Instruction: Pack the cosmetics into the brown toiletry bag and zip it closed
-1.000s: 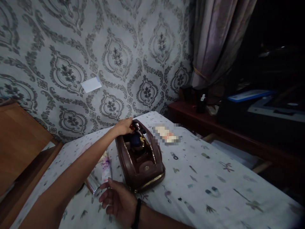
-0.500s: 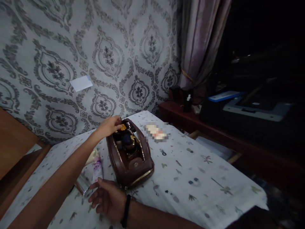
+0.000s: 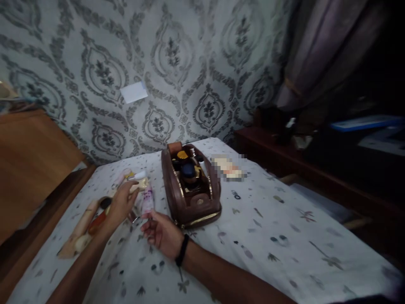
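Observation:
A brown leather toiletry bag (image 3: 172, 202) stands unzipped on the white printed cloth (image 3: 253, 261). Inside it lie a dark round-capped container (image 3: 189, 172), a yellow-orange item (image 3: 182, 155) and other small things. My left hand (image 3: 122, 202) is left of the bag, over a group of small items, fingers extended beside a pale yellow packet (image 3: 141, 185); no firm grip shows. Close to the lower end of a pink-and-white tube (image 3: 148, 200) is my right hand (image 3: 166, 234), its fingers loosely bent and apart. Whether it touches the tube is unclear.
Left of my left forearm lie a beige tube (image 3: 85, 219), an orange-red item (image 3: 96, 222) and a round dark-topped one (image 3: 105, 202). A blurred-out flat item (image 3: 229, 168) is right of the bag. Wooden furniture (image 3: 38, 156) borders the left, a dark red ledge (image 3: 268, 145) the right.
My left hand has left the bag's far end and moved down and left to the loose items. The view has shifted, showing more items on the left. My right hand stays near the tube.

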The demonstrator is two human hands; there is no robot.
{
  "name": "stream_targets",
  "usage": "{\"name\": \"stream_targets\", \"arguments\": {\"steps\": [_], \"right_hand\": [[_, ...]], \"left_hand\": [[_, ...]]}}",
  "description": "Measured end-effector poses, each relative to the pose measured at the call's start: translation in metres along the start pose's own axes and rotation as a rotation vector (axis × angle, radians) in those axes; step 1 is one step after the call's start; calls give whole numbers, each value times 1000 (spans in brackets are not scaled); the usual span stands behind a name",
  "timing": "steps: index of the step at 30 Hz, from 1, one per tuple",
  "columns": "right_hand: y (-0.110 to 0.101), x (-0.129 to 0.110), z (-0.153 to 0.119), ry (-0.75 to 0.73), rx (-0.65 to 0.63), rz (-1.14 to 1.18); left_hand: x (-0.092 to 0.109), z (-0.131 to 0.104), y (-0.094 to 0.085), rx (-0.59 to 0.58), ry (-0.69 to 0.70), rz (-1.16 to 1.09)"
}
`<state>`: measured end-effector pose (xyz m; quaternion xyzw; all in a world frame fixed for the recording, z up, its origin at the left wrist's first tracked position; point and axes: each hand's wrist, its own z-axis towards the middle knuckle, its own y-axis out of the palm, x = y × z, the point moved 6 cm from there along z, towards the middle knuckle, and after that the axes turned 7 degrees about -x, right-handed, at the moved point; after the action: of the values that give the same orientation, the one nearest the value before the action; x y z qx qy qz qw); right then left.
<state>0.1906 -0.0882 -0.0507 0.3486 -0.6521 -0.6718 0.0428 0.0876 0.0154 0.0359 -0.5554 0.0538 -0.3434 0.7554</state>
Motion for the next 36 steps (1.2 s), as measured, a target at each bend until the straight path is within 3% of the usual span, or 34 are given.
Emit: {"name": "stream_targets", "arguments": {"steps": [3, 8, 19, 24, 27, 30, 36], "right_hand": [[0, -2, 0, -4, -1, 16], [-3, -2, 0, -9, 4, 55], [-2, -1, 0, 14, 35, 38], [-2, 0, -2, 17, 51, 26], [-2, 0, -2, 15, 54, 19], [-3, 0, -2, 10, 47, 24], [-4, 1, 0, -4, 18, 19]], "left_hand": [[-19, -41, 16, -28, -35, 42], [-20, -78, 25, -72, -67, 20], [-22, -101, 10, -2, -88, -217], [-16, -104, 12, 24, -89, -219], [-19, -99, 1, 97, -100, -158], [-41, -83, -19, 135, -160, -31], [-130, -47, -42, 12, -431, 79]]}}
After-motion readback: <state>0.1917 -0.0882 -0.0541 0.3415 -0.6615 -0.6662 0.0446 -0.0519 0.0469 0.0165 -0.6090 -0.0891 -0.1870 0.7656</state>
